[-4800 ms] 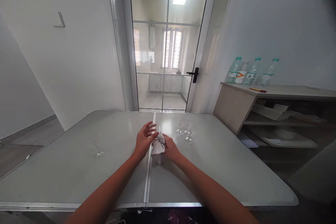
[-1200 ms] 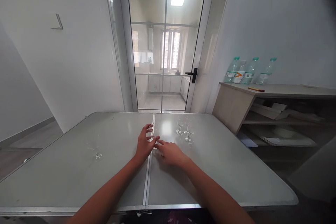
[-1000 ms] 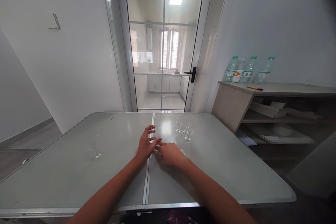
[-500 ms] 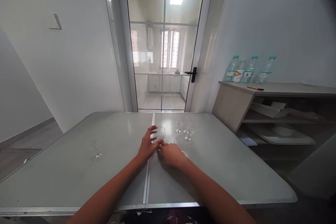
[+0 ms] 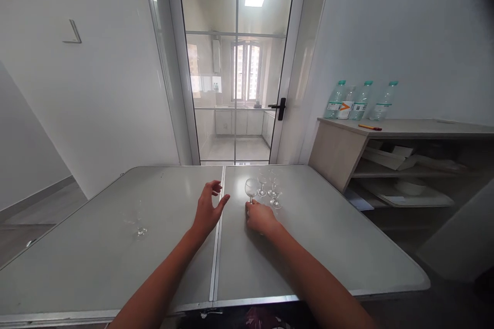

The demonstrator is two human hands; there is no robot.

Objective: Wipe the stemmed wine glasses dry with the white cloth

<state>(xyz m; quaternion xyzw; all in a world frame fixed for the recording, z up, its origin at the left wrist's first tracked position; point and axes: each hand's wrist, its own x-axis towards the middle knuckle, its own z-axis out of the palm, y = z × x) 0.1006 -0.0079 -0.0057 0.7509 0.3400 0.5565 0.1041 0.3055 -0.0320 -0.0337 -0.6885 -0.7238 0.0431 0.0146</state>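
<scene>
The right hand (image 5: 261,217) is closed in a fingertip grip on the lower part of a stemmed glass (image 5: 252,187), whose rounded, clear bowl rises upright above the fingers; the hand covers the foot, so I cannot tell whether it meets the tabletop. This glass is right of the metal seam strip (image 5: 217,247) that divides the grey folding table (image 5: 154,272), just beside a cluster of three more stemmed glasses (image 5: 276,197) standing on their feet — the gap between it and the nearest one is too fine to judge. The left hand (image 5: 210,208) is released, its fingers loosely curved and its thumb spread out over the strip, apart from the held glass. Well off on the left half of the table is another stemmed glass (image 5: 141,231), its foot easy to see but its bowl faint against the grey surface. Beyond the far edge is a glazed door (image 5: 208,144) with a black lever handle (image 5: 282,108). At the right, a wooden shelf unit (image 5: 337,149) bears clear plastic bottles (image 5: 360,105), several of them green-capped, and a slim yellow-and-red stick (image 5: 369,127) — too small to identify — lies in front of them.
</scene>
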